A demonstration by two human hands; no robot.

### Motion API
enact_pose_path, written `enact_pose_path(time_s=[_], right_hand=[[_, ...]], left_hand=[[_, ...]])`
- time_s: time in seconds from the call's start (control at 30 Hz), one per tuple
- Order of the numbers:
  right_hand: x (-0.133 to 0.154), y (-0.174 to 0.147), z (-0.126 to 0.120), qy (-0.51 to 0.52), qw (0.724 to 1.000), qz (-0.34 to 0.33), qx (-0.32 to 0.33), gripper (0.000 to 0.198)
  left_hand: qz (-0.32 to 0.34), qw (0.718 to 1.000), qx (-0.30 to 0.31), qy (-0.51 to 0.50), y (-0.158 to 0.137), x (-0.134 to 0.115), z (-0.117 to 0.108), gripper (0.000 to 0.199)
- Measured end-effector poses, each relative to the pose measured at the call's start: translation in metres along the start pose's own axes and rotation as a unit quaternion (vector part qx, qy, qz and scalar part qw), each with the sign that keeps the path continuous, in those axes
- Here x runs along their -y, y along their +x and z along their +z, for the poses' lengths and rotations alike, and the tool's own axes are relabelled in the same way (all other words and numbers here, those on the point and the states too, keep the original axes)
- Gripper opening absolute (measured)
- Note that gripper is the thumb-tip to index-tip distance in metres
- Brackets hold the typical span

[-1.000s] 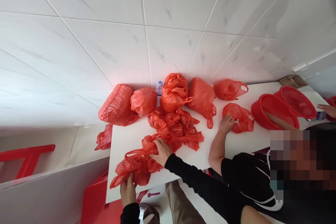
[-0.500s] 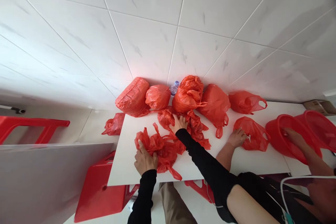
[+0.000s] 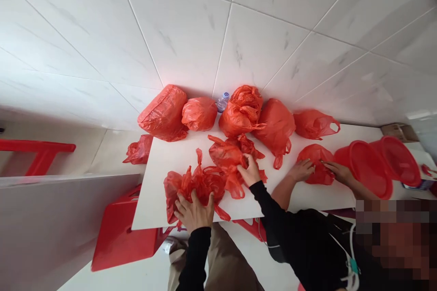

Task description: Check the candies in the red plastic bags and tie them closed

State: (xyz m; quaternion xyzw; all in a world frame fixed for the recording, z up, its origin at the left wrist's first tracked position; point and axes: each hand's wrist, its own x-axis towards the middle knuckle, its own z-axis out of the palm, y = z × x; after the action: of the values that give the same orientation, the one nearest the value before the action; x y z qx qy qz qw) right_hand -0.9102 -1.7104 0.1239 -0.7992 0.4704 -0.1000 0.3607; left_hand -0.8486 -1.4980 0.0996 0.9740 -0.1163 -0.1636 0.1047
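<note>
My left hand [image 3: 195, 211] lies spread on a bunched heap of red plastic bags [image 3: 177, 191] near the table's front left. My right hand [image 3: 250, 171] has its fingers curled on the edge of a crumpled red plastic bag [image 3: 227, 154], just right of that heap. The bag's loose handles hang toward the table's front. Another crumpled red bag [image 3: 251, 145] lies partly behind it. What the bags hold, if anything, cannot be seen.
Filled red bags [image 3: 167, 113] and a clear bottle [image 3: 223, 102] line the wall behind the white table [image 3: 153, 163]. At the right, a co-worker's hands [image 3: 303, 170] handle a red bag beside red buckets [image 3: 370, 168]. A red stool [image 3: 119, 232] stands left of the table.
My right hand has pulled one red bag toward me, partly apart from the back pile. My left hand now spreads over the front heap. The co-worker's other hand has left the bucket for a bag.
</note>
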Motion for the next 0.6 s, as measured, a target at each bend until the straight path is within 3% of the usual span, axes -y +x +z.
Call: enact_pose_path(time_s=[0.07, 0.17, 0.23, 0.33, 0.5, 0.6], right_hand=[[-0.013, -0.014, 0.011, -0.021, 0.999, 0.028, -0.013, 0.056], [-0.027, -0.017, 0.024, -0.044, 0.998, 0.051, -0.011, 0.079], [-0.031, -0.009, 0.028, -0.044, 0.998, 0.052, 0.006, 0.074], [-0.029, 0.002, 0.029, -0.031, 0.999, 0.033, 0.03, 0.049], [-0.004, -0.009, 0.031, -0.002, 0.998, -0.022, 0.061, 0.038], [0.006, -0.014, 0.031, -0.004, 0.996, -0.043, 0.078, 0.04]], left_hand=[[0.002, 1.0, 0.014, 0.015, 0.008, -0.019, 0.01, 0.078], [0.023, 0.998, 0.046, 0.03, 0.027, -0.031, 0.014, 0.058], [0.031, 0.997, 0.057, 0.034, 0.04, -0.028, 0.009, 0.046], [0.02, 0.998, 0.051, 0.028, 0.056, -0.012, -0.006, 0.038], [-0.011, 0.999, 0.031, 0.005, 0.068, 0.016, -0.036, 0.08], [0.024, 0.998, 0.049, 0.009, 0.066, 0.022, -0.045, 0.087]])
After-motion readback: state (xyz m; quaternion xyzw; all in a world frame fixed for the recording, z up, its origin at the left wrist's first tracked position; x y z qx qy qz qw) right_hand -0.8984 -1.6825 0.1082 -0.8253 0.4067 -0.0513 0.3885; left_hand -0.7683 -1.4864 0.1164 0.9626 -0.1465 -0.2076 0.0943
